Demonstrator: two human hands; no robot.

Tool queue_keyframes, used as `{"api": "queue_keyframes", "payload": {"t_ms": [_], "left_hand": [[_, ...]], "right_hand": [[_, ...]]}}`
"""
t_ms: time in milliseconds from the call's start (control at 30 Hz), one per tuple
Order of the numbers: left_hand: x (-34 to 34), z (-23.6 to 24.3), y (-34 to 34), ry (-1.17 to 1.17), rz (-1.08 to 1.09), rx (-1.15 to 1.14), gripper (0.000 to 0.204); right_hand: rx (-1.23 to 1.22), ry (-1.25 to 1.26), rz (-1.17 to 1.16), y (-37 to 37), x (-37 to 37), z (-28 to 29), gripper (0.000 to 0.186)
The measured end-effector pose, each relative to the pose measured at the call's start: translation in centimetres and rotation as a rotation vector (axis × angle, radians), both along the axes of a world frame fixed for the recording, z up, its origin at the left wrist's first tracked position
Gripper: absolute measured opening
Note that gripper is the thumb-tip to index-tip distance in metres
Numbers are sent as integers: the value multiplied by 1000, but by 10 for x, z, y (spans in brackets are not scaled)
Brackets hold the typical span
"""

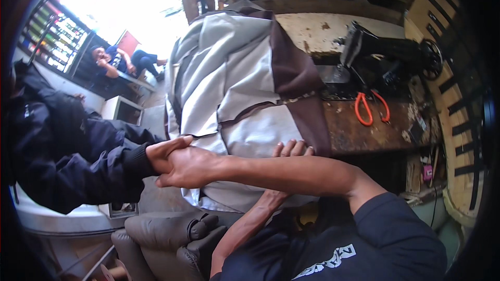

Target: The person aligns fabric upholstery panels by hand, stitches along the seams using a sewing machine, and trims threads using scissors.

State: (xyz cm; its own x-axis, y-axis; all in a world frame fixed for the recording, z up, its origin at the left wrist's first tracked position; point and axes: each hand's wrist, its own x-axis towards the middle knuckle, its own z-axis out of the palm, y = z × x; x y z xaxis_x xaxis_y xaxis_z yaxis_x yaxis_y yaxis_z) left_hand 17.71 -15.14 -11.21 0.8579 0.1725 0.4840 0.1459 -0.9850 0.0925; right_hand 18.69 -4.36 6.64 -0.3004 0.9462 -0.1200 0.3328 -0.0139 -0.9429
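Note:
My right hand (191,167) reaches across to the left, clasped with the hand (159,157) of a person in a dark long-sleeved jacket. My left hand (292,149) lies beneath my right forearm, which hides its palm; the visible fingers rest on cloth, slightly apart. That cloth is a large sewn piece of light grey fabric (240,73) with dark brown panels (292,67). It is draped over the worktable and hangs down in front of me, creased along its seams.
A black sewing machine (388,52) stands on the worn wooden table (359,134) at right. Orange-handled scissors (363,109) lie in front of it. A grey cushioned seat (161,231) is at lower left. Further back, another person (122,62) sits near a bright opening.

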Motion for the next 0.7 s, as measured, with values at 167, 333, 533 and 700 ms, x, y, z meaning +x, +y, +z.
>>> {"api": "queue_keyframes", "payload": {"t_ms": [167, 333, 533, 700], "left_hand": [[-26, -20, -36, -65, -107, -129, 50], [-32, -11, -52, 208, -436, 124, 43], [-27, -20, -38, 483, -529, 174, 42], [-34, 9, -39, 608, -988, -251, 25]], "right_hand": [[413, 15, -330, -55, 42, -34, 76], [303, -437, -836, -116, 162, -79, 22], [592, -652, -766, -133, 193, -152, 26], [615, -706, -795, -127, 193, -153, 29]]}}
